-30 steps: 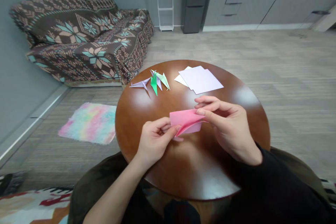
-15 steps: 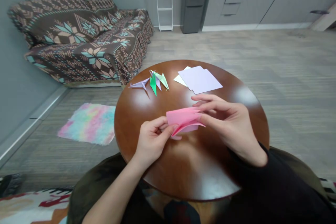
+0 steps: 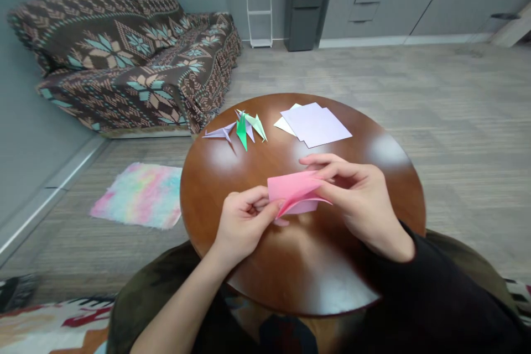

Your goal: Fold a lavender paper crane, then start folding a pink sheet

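A pink sheet of origami paper (image 3: 292,187), partly folded with its layers spread apart, is held above the table between both hands. My left hand (image 3: 243,221) pinches its lower left corner, thumb in front and fingers behind. On the other side, my right hand (image 3: 360,193) grips the paper's right edge between thumb and fingers, with some fingertips hidden behind it. Beyond the hands lie several folded paper cranes, among them a green one (image 3: 241,131) and a lilac one (image 3: 222,133). Lilac paper sheets (image 3: 317,124) are stacked to their right, over a pale sheet (image 3: 284,125).
The round brown wooden table (image 3: 290,271) has its near edge at my lap. A patterned covered sofa (image 3: 124,61) stands at the far left, with a pastel fluffy mat (image 3: 139,194) on the floor before it. Grey kitchen cabinets (image 3: 385,11) line the back.
The pink paper has shifted slightly right and down, and its front flap stands a little differently. Both hands keep hold of it; the cranes and sheets stay put.
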`<move>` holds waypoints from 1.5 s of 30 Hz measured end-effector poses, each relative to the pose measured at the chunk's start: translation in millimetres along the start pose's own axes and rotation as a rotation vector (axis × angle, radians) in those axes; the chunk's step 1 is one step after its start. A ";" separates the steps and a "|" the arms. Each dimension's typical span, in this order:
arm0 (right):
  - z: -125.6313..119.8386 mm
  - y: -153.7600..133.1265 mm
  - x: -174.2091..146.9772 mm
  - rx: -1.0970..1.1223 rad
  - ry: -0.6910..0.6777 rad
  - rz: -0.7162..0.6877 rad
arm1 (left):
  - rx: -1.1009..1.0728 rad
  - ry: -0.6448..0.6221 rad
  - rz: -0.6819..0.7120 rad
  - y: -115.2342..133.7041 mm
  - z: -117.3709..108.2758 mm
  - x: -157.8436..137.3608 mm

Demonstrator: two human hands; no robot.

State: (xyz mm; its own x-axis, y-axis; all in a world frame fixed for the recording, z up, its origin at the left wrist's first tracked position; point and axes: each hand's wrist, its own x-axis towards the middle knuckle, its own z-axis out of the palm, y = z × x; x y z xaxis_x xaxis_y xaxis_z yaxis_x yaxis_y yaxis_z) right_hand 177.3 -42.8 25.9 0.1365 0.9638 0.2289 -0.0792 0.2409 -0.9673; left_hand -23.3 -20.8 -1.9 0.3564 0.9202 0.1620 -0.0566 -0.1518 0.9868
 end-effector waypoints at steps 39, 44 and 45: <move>2.0 -16.6 -0.4 -0.476 -0.368 -0.284 | 0.121 -0.020 0.288 -0.9 0.7 6.0; 4.3 -18.2 -4.5 -0.366 -0.317 -0.165 | -0.111 0.053 -0.023 -4.7 -2.5 2.7; 3.7 -18.0 -4.9 -0.360 -0.295 -0.168 | -0.155 0.058 -0.075 -5.3 -3.1 2.5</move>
State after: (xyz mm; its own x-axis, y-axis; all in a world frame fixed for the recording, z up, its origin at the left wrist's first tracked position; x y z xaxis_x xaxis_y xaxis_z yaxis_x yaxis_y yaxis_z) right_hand 174.5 -51.3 42.6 -0.1714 0.9186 0.3560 0.2727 0.3914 -0.8789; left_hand -25.0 -16.5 -6.7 0.3112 0.9467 0.0830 -0.1768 -0.0281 0.9838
